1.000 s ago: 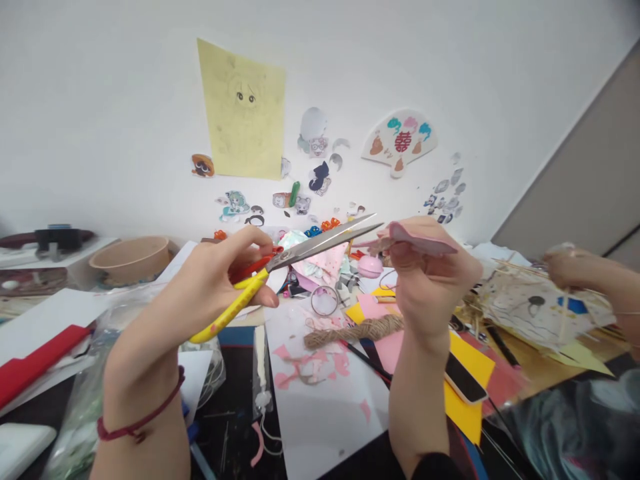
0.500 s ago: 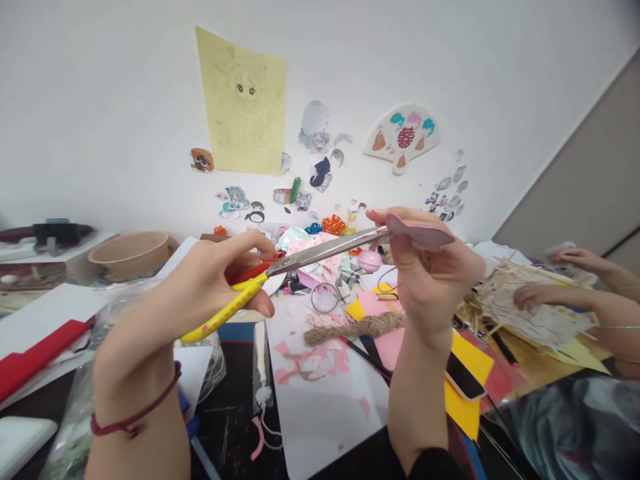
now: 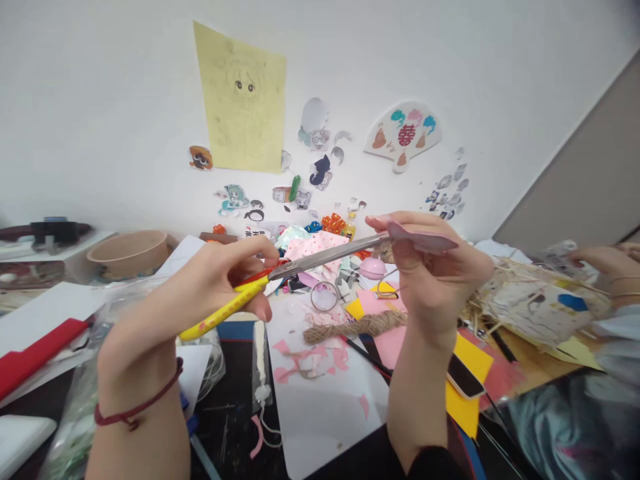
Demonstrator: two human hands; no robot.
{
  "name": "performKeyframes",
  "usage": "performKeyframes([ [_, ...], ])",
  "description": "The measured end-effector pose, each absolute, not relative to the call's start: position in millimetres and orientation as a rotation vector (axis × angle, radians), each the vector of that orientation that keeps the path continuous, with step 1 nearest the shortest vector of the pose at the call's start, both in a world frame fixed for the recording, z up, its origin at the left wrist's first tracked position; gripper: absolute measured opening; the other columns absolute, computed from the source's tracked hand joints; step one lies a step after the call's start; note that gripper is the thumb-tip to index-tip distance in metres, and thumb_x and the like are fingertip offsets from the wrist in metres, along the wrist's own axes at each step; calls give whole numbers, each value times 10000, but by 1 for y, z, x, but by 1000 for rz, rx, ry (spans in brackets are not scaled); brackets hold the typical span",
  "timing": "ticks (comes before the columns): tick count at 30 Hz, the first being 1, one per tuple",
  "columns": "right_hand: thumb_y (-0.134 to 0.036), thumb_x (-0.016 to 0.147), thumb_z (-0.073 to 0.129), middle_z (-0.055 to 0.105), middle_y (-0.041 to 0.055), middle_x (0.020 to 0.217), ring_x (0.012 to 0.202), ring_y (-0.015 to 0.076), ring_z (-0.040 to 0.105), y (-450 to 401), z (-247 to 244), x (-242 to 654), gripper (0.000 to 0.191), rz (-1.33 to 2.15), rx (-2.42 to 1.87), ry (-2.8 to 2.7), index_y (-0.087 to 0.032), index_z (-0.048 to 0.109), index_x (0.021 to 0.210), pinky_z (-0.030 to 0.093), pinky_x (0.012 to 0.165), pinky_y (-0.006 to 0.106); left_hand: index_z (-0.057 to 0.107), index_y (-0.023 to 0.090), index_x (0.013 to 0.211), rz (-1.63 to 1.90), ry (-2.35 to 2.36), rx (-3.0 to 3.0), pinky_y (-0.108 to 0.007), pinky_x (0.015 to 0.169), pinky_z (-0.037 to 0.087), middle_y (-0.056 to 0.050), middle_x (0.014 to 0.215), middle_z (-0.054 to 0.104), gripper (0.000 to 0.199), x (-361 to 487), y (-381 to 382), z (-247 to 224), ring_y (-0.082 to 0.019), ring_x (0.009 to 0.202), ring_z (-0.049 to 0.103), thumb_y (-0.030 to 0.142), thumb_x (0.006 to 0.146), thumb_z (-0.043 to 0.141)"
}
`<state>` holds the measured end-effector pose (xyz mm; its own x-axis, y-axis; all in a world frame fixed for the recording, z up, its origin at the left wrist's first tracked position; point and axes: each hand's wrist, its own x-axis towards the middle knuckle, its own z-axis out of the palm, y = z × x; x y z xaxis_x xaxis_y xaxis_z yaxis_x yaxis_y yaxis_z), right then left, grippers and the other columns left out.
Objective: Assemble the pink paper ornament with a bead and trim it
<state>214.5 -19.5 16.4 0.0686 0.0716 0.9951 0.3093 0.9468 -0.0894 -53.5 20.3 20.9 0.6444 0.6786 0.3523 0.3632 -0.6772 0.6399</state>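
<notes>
My left hand is closed on the handles of a pair of scissors, one yellow and one red. The blades point right and slightly up, nearly together, with their tips at the edge of a pink paper piece. That piece is pinched between the thumb and fingers of my right hand, held up in front of me. Below, a white sheet carries several pink paper scraps. A bundle of brown twine lies across the sheet's far part.
A co-worker's hand is at the right, by a stick-and-paper craft piece. A phone rests on yellow paper. A clay-coloured bowl and a red strip are on the left. Fabric scraps are heaped near the wall.
The scissor blades have closed slightly, and the pink piece has shifted a little right and down with my right hand. At the right, the co-worker's hand has left the craft piece, which has tilted.
</notes>
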Motion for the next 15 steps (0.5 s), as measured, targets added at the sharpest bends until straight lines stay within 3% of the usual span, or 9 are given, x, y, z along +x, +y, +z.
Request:
performKeyframes([
  [6,-120,906,707,810,6,964,888,231,773,-20,16,214,256,-177,-331,-1481,-325,825,1002,681,794,429,546,241,933,755,780,2314,-239,483,274,96,492,581,180,-54,20,22,-104,502,375,250,801,668],
  [15,-97,896,717,815,2,948,871,235,771,-20,18,213,265,-184,-302,-1481,-325,823,977,650,785,441,561,245,923,746,735,2319,-229,500,313,93,501,617,126,-54,20,22,-108,521,445,275,849,658],
])
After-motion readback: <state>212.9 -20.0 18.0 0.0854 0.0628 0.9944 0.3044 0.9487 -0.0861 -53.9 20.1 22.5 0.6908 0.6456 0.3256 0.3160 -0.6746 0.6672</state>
